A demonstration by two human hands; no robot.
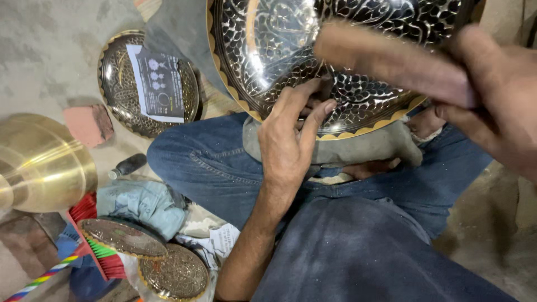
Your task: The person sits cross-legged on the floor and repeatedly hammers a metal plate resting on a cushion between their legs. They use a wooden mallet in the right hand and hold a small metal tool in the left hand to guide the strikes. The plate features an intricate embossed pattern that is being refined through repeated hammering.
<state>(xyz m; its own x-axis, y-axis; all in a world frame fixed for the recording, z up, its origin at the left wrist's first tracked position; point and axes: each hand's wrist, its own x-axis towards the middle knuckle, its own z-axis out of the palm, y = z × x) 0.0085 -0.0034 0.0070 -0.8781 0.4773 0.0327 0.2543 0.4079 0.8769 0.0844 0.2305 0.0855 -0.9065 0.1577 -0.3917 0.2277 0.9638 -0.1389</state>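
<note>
Propped on the lap: a big engraved plate (279, 45), dark with bright cut pattern and a scalloped gold rim, tilted up toward the head so the face can be seen and reached. Cushioned underneath by a grey cloth (358, 148) over the jeans (218, 168), likely to stop slipping and scratching.

Left hand (288, 140) at the plate's lower rim, fingers curled and pressed together with the tips on the engraved face, seemingly pinching something small and dark there; too hidden to tell what. Placed so as to steady the plate against the lap.

Right hand (498, 95) raised at the right, closed around a brown wooden stick (391, 61), blurred, lying across the plate's face above the left fingertips.

On the floor (45, 50) to the left: a 2nd engraved plate (148, 84) lying flat with a printed paper on it, a red brick (88, 124) beside it, a large brass bowl (42, 162) at the left edge, a small dark bottle (127, 165), a crumpled grey rag (142, 204), and 2 small engraved discs (148, 254) near the bottom edge, with a red brush (92, 226) partly beneath them.
</note>
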